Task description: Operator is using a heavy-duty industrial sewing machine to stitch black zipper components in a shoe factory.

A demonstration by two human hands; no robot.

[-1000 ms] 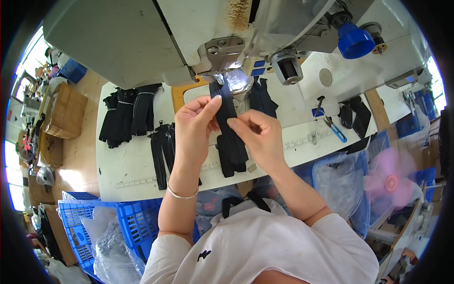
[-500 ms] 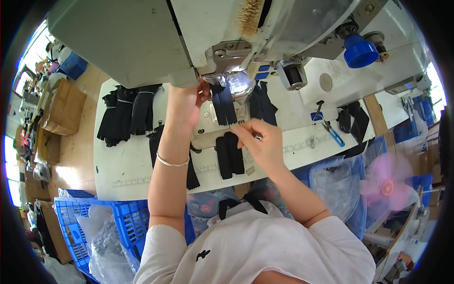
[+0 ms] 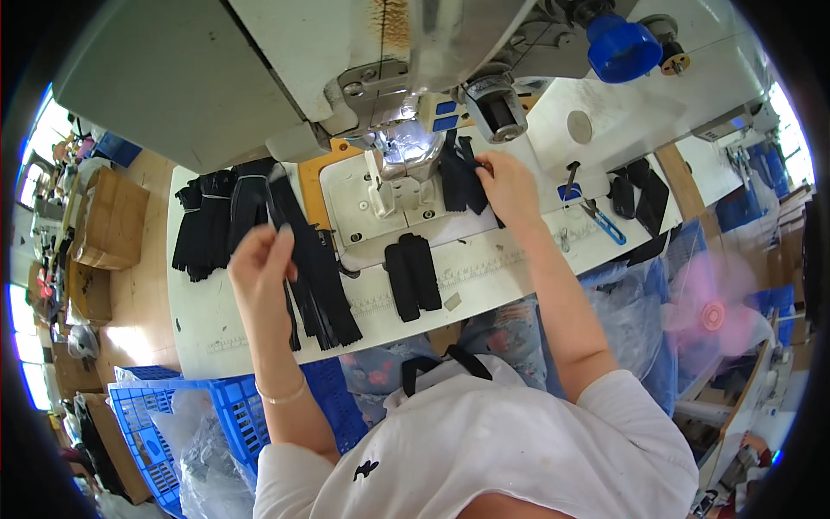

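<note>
Under the lit needle area of a sewing machine [image 3: 406,151], the metal plate [image 3: 350,203] lies bare. My right hand [image 3: 512,190] is to the right of it, thumb and fingers closed on the edge of a dark zipper strip [image 3: 462,180] lying with others. My left hand [image 3: 262,264] is over the table's left part, fingertips pinched together beside a long pile of black zipper strips [image 3: 322,285]; what is between them is too small to tell. Two short black strips [image 3: 413,275] lie in front of the plate.
Tied bundles of black strips [image 3: 206,221] lie at the table's far left. Blue-handled thread snips [image 3: 609,227] and a black case [image 3: 622,197] are at the right. A blue crate [image 3: 238,415] stands below left; a pink fan [image 3: 711,313] spins at lower right.
My left hand has left the needle area, moving left and nearer to the long pile. My right hand has moved right and away from me. The dark strip has left the presser foot.
</note>
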